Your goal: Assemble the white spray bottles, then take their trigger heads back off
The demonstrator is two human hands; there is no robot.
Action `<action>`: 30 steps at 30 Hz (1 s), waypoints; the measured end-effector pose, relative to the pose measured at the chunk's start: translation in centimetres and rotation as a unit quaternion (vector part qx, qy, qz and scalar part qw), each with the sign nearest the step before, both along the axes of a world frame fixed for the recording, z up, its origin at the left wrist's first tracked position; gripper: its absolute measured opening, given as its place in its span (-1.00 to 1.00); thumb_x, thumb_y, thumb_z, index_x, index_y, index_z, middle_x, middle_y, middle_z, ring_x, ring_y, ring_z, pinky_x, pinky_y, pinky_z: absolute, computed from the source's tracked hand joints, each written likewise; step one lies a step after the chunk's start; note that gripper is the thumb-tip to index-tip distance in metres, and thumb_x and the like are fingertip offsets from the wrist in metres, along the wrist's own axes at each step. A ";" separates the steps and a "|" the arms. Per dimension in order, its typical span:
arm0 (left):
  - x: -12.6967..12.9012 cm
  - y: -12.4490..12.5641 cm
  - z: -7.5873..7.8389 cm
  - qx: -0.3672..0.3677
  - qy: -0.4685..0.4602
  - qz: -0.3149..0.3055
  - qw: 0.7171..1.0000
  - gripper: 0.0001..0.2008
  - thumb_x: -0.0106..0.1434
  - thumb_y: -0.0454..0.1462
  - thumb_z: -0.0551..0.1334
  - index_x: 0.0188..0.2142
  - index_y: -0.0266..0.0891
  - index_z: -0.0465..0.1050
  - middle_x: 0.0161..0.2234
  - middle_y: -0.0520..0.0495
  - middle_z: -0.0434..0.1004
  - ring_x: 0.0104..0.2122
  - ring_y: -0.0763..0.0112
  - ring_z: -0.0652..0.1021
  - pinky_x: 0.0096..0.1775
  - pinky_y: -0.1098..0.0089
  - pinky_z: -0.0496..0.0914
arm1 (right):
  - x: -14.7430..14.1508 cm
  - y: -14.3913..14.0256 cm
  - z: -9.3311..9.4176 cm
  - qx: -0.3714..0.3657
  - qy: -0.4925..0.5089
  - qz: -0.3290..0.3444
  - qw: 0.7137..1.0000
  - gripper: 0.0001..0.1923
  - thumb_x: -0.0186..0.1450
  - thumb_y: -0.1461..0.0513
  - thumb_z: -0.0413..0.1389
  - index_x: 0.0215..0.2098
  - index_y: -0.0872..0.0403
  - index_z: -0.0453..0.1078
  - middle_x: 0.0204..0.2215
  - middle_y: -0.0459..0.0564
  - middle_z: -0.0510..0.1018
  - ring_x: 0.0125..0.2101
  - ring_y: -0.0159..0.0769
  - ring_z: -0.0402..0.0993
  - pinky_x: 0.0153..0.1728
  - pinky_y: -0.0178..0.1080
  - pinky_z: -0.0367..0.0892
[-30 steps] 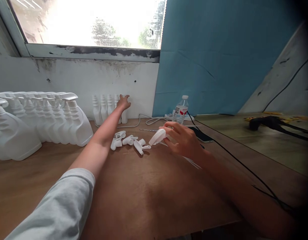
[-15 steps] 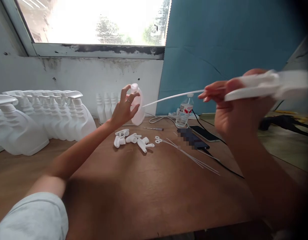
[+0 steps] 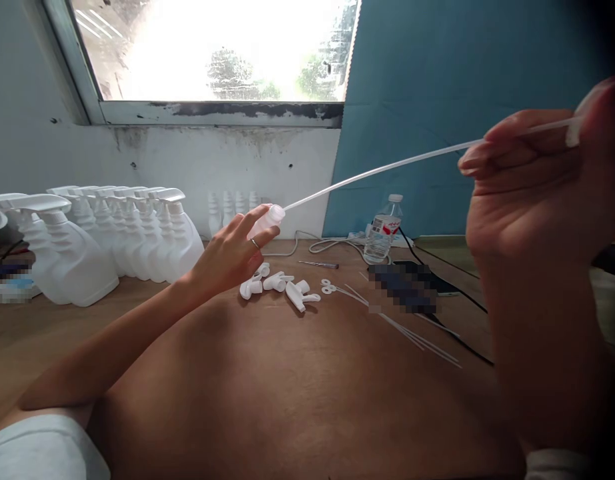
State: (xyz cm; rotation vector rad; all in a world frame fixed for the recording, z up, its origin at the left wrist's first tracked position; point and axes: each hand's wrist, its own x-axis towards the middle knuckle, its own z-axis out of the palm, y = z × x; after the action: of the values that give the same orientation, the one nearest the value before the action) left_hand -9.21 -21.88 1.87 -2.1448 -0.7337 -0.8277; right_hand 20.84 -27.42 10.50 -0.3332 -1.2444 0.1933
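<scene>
My left hand holds a small white bottle above the wooden table; only the bottle's neck shows past my fingers. My right hand is raised close to the camera at the right and grips a spray-trigger head, mostly hidden by the fingers. Its long thin white dip tube slants down to the left, and its tip is at the bottle's mouth.
A row of finished white spray bottles stands at the left. Small capless bottles line the wall. Loose trigger heads, spare tubes, a water bottle, a phone and cables lie mid-table.
My left hand took a small bottle from the wall row and brought it nearer. My right hand lifted a trigger head off the table; the tube tip now meets the bottle's mouth.
</scene>
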 end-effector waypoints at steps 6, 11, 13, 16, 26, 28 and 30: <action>0.5 -1.1 -0.1 -0.015 0.023 -0.039 0.999 -0.54 0.19 -0.49 0.07 0.06 -0.12 0.24 0.23 -0.18 0.14 -0.10 0.26 0.45 -0.22 0.25 0.50 | -2.4 -0.2 -0.5 0.016 -0.011 0.036 0.999 -0.69 0.10 0.14 0.32 -0.50 0.04 0.26 -0.56 -0.10 0.57 -0.62 -0.35 0.48 -0.57 -0.26 0.38; 0.9 -2.9 0.1 -0.101 -0.008 -0.144 0.984 -0.60 0.23 -0.44 0.11 0.04 -0.12 0.26 0.22 -0.17 0.14 -0.10 0.30 0.46 -0.16 0.27 0.49 | -3.5 0.6 -1.6 -0.108 -0.080 0.106 0.985 -0.69 0.02 0.19 0.37 -0.47 0.09 0.31 -0.55 -0.05 0.56 -0.62 -0.30 0.48 -0.63 -0.27 0.29; 1.1 -3.8 0.2 -0.151 -0.030 -0.203 0.967 -0.63 0.24 -0.41 0.14 0.03 -0.12 0.27 0.21 -0.17 0.15 -0.15 0.36 0.48 -0.13 0.27 0.49 | -4.1 0.8 -2.3 -0.157 -0.124 0.110 0.974 -0.72 0.03 0.21 0.36 -0.49 0.10 0.32 -0.49 -0.05 0.54 -0.57 -0.39 0.44 -0.58 -0.30 0.29; 1.6 -5.0 0.1 -0.217 -0.052 -0.257 0.940 -0.62 0.25 -0.39 0.16 0.05 -0.08 0.27 0.22 -0.15 0.16 -0.16 0.39 0.51 -0.11 0.28 0.49 | -5.2 0.6 -3.3 -0.192 -0.192 0.109 0.956 -0.72 0.06 0.19 0.35 -0.52 0.09 0.31 -0.41 -0.09 0.52 -0.50 -0.45 0.40 -0.50 -0.31 0.34; 2.4 -5.5 -1.0 -0.276 -0.076 -0.306 0.908 -0.49 0.26 -0.27 0.24 0.14 0.03 0.10 0.16 -0.10 0.31 0.01 0.22 0.50 -0.12 0.27 0.51 | -7.0 0.3 -5.3 -0.298 -0.353 0.185 0.867 -0.91 0.24 0.19 0.18 -0.31 0.03 0.39 -0.30 -0.02 0.54 -0.37 -0.28 0.52 -0.50 -0.25 0.45; 2.3 -5.3 -1.0 -0.249 -0.096 -0.300 0.916 -0.44 0.23 -0.23 0.29 0.13 0.00 0.07 0.03 -0.11 0.41 -0.09 0.27 0.54 -0.20 0.31 0.51 | -7.2 0.4 -5.5 -0.293 -0.363 0.184 0.865 -0.94 0.27 0.24 0.10 -0.27 0.01 0.40 -0.29 -0.01 0.55 -0.33 -0.23 0.53 -0.45 -0.21 0.48; 2.2 -5.3 -0.9 -0.211 -0.100 -0.281 0.931 -0.45 0.19 -0.18 0.33 0.07 -0.05 0.09 -0.10 -0.09 0.47 -0.18 0.30 0.56 -0.28 0.35 0.49 | -7.5 0.5 -5.7 -0.282 -0.366 0.212 0.861 -0.89 0.29 0.26 0.03 -0.28 0.01 0.41 -0.28 0.00 0.56 -0.28 -0.21 0.53 -0.39 -0.16 0.49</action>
State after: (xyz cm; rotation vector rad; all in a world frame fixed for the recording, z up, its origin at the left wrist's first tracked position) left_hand -7.04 -27.19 0.96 -2.7481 -0.4136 -1.2941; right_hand 13.33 -26.88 4.85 -0.6750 -2.0076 0.8866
